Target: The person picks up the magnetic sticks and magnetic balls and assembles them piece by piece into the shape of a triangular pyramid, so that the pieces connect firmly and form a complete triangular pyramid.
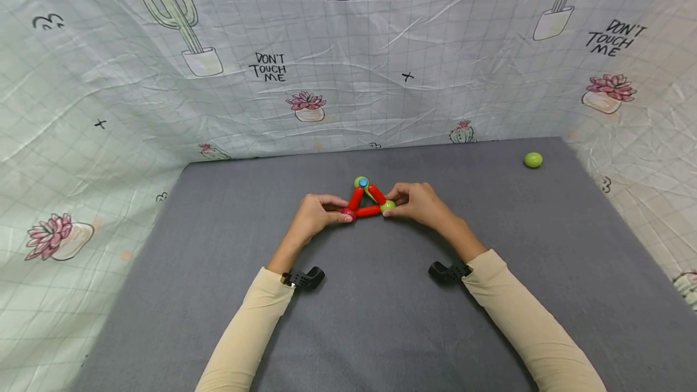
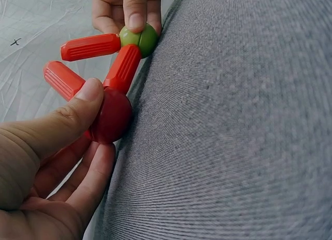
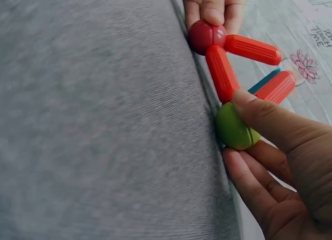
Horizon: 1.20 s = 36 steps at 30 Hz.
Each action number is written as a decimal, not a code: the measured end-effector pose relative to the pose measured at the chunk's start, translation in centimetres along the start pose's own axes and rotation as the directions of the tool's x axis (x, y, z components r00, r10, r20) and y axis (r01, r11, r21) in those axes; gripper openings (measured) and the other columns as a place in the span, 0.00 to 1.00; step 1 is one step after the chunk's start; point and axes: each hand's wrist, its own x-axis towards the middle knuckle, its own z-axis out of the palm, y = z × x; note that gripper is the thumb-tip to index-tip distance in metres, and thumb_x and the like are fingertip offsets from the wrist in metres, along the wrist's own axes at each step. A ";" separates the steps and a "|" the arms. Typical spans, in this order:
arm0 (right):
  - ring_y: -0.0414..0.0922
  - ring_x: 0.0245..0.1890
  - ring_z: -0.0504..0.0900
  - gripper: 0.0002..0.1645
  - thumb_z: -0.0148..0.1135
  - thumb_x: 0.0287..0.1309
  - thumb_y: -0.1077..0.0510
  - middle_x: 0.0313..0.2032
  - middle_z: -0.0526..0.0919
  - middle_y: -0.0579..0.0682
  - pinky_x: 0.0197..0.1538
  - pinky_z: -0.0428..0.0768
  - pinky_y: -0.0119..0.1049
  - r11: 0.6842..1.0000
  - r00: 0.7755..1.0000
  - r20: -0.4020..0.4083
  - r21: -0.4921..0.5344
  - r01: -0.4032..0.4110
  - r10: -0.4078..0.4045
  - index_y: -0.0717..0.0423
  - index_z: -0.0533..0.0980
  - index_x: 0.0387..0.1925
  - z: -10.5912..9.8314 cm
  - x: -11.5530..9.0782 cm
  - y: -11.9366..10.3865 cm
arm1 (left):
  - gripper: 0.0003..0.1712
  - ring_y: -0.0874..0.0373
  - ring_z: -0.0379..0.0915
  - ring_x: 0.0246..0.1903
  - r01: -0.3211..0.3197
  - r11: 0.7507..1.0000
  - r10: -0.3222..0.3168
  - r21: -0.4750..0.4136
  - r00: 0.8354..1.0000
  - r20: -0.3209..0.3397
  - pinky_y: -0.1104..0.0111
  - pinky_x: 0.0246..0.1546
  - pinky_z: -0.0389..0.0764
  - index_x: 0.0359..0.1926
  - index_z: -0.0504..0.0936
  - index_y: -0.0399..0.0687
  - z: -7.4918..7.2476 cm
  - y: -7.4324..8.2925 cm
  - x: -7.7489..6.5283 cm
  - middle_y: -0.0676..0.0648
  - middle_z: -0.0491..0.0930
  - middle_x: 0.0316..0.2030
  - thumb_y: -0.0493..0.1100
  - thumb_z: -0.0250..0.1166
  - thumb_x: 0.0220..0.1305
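Note:
A small triangle of red rods and coloured balls stands or lies on the grey cloth. My left hand [image 1: 317,213] pinches the red ball [image 2: 115,115] between thumb and fingers. The green ball [image 3: 234,127] at the other near corner is pinched by my right hand [image 1: 416,201]. One red rod [image 1: 369,211] joins these two balls. From the red ball another rod [image 3: 254,50] slants away, and a third rod [image 2: 91,47] leaves the green ball. At the far corner is a green and blue piece [image 1: 362,182]; whether both rods touch it, I cannot tell.
A loose green ball [image 1: 533,160] lies near the far right corner of the grey table [image 1: 376,307]. Behind the table hangs a pale cloth [image 1: 376,47] printed with cacti. Each wrist wears a black camera.

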 end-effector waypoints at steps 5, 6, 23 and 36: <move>0.45 0.41 0.88 0.19 0.80 0.52 0.56 0.40 0.90 0.51 0.45 0.85 0.39 0.998 0.998 0.033 0.010 0.057 -0.057 0.57 0.85 0.45 -0.2 -0.3 0.2 | 0.19 0.56 0.86 0.39 0.007 1.000 -0.007 -0.001 1.000 -0.003 0.69 0.40 0.82 0.42 0.92 0.43 0.0 0.0 0.0 0.44 0.90 0.39 0.38 0.83 0.46; 0.45 0.43 0.88 0.20 0.79 0.53 0.55 0.42 0.90 0.51 0.46 0.85 0.40 0.998 0.997 0.045 0.004 0.063 -0.064 0.57 0.85 0.47 -0.4 -0.4 0.2 | 0.19 0.56 0.86 0.39 0.008 1.000 -0.008 -0.001 1.000 -0.003 0.69 0.40 0.82 0.42 0.92 0.43 0.0 0.0 0.0 0.44 0.90 0.39 0.38 0.83 0.46; 0.55 0.47 0.87 0.17 0.66 0.68 0.59 0.49 0.87 0.58 0.51 0.84 0.52 0.981 0.987 -0.155 -0.195 0.017 -0.048 0.59 0.82 0.56 -6.1 -3.5 3.1 | 0.18 0.57 0.85 0.37 0.011 0.999 -0.011 -0.048 1.000 -0.001 0.72 0.36 0.80 0.42 0.91 0.41 0.2 -0.1 -0.1 0.43 0.90 0.37 0.36 0.83 0.46; 0.62 0.48 0.85 0.14 0.65 0.67 0.64 0.46 0.86 0.66 0.51 0.82 0.56 0.951 0.696 -0.717 -0.191 -0.242 0.033 0.65 0.83 0.52 -11.6 -6.5 8.3 | 0.18 0.58 0.85 0.36 0.020 0.999 -0.020 -0.032 1.000 -0.006 0.72 0.37 0.81 0.41 0.91 0.42 0.2 -0.1 -0.3 0.44 0.90 0.37 0.36 0.83 0.47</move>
